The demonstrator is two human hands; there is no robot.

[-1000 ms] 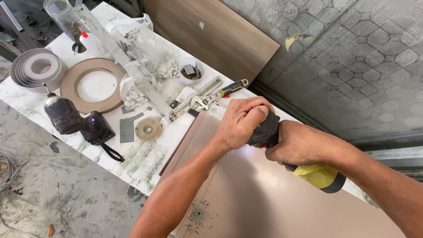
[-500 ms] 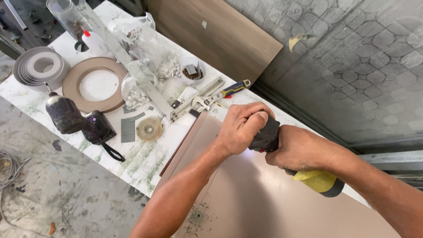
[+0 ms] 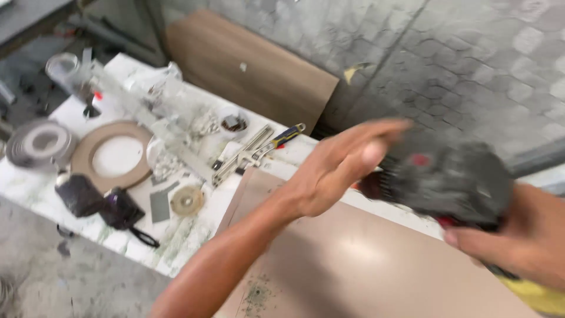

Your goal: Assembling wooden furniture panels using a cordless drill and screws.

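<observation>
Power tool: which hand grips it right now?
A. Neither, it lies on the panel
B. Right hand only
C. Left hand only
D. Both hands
B. The right hand wraps the dark power tool from below, while the left hand is open with fingers spread beside it, above the tan panel; motion blur hides whether its fingertips touch the tool.

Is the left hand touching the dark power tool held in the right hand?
Cannot tell. In the blurred head view the open left hand reaches the power tool in the right hand; no contact or gap shows.
</observation>
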